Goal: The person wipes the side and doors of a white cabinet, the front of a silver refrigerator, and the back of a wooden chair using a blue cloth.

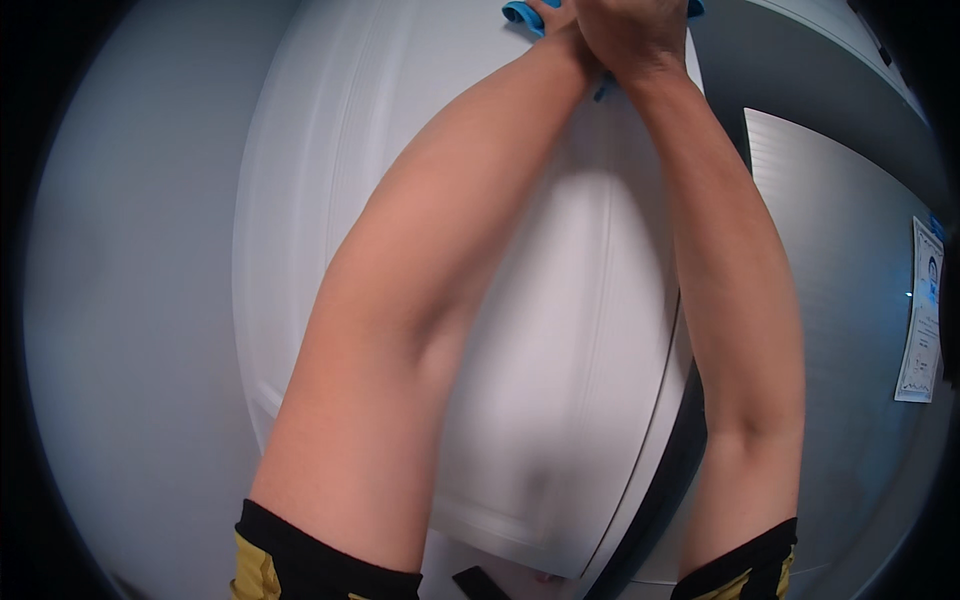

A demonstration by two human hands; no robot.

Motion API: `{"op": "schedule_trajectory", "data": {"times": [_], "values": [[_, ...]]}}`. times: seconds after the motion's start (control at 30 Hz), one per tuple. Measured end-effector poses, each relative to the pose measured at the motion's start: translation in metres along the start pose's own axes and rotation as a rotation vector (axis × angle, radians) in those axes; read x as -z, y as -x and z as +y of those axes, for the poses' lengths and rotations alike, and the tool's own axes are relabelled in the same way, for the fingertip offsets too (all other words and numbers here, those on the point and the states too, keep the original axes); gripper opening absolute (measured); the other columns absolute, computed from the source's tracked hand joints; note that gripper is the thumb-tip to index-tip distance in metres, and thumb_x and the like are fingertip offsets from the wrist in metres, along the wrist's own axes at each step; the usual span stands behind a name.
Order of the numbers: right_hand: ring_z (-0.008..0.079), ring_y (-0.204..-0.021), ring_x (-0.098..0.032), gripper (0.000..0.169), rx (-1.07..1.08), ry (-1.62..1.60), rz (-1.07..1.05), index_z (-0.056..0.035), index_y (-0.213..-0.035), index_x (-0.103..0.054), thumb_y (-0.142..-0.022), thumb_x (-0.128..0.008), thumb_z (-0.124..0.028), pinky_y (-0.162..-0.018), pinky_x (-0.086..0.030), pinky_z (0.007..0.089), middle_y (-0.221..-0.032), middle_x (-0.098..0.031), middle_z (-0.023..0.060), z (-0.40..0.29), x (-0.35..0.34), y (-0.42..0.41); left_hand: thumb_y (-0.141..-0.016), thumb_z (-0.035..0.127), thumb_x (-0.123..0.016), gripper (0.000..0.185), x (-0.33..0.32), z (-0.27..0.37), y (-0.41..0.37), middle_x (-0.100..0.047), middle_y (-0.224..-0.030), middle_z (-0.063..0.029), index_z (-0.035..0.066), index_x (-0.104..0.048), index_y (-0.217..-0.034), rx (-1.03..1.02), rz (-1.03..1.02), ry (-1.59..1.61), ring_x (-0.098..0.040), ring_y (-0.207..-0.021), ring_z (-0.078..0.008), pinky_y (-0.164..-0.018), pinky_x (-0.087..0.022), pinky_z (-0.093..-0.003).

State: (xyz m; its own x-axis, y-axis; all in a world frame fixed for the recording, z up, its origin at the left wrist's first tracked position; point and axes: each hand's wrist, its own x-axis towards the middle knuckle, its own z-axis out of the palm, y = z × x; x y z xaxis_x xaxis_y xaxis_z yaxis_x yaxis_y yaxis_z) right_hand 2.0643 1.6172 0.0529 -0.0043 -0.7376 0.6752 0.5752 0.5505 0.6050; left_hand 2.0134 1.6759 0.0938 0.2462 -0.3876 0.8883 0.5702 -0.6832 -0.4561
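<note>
My two hands meet at the top edge of the view, both partly cut off, in front of a white panelled door [525,360]. A blue cloth [521,13] sticks out to the left of my left hand [559,19], whose fingers are on it. My right hand [634,34] is bent at the wrist and overlaps the left wrist. More blue cloth shows past its right side, and a small blue end hangs below. The right fingers are hidden, so its grip cannot be made out.
To the right stands a grey metallic panel [825,262], perhaps a refrigerator door, bearing a printed paper [921,315]. A plain wall [135,300] fills the left. Low down, a dark flat object [481,583] lies below the door.
</note>
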Motion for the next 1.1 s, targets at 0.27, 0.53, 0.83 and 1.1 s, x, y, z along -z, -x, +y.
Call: {"op": "schedule_trajectory", "data": {"times": [0.27, 0.53, 0.83, 1.1], "values": [[0.0362, -0.087, -0.059, 0.026, 0.122, 0.346, -0.229, -0.0048, -0.085, -0.067, -0.087, -0.051, -0.026, -0.081, -0.046, 0.0449, -0.089, -0.066, 0.0164, 0.034, 0.034, 0.029, -0.079, 0.037, -0.062, 0.06, -0.014, 0.01, 0.046, -0.038, -0.14, -0.0167, 0.016, -0.045, -0.132, -0.085, -0.014, -0.112, -0.033, -0.127, -0.0376, -0.105, -0.028, -0.0519], [0.0334, -0.1, -0.057, 0.027, 0.095, 0.559, -0.559, -0.0069, -0.091, -0.068, -0.086, -0.052, -0.027, -0.087, -0.045, 0.0438, -0.099, -0.066, 0.013, 0.011, 0.054, 0.045, -0.082, 0.039, -0.055, 0.061, -0.017, 0.036, 0.119, -0.035, -0.142, -0.0173, 0.009, -0.045, -0.133, -0.039, -0.096, -0.142, -0.031, -0.129, -0.0372, -0.104, -0.023, -0.0601], [0.0284, -0.12, -0.043, 0.044, 0.191, 0.432, -0.881, -0.0125, -0.118, -0.059, -0.08, -0.063, -0.034, -0.103, -0.028, 0.0494, -0.128, -0.051, 0.0099, -0.024, 0.134, 0.154, -0.071, 0.042, -0.065, 0.054, -0.017, 0.09, 0.247, -0.036, -0.139, -0.0241, 0.009, -0.064, -0.113, 0.008, -0.217, -0.14, -0.021, -0.136, -0.0419, -0.1, -0.013, -0.0703], [0.0298, -0.132, -0.033, 0.065, 0.154, 0.354, -1.235, -0.0131, -0.134, -0.046, -0.083, -0.055, -0.052, -0.107, -0.022, 0.0503, -0.14, -0.04, 0.0142, -0.079, 0.161, 0.194, -0.068, 0.039, -0.071, 0.064, 0.017, 0.107, 0.323, -0.03, -0.146, -0.0194, 0.019, -0.054, -0.126, 0.034, -0.479, -0.12, -0.022, -0.137, -0.0384, -0.096, -0.017, -0.0725]]}}
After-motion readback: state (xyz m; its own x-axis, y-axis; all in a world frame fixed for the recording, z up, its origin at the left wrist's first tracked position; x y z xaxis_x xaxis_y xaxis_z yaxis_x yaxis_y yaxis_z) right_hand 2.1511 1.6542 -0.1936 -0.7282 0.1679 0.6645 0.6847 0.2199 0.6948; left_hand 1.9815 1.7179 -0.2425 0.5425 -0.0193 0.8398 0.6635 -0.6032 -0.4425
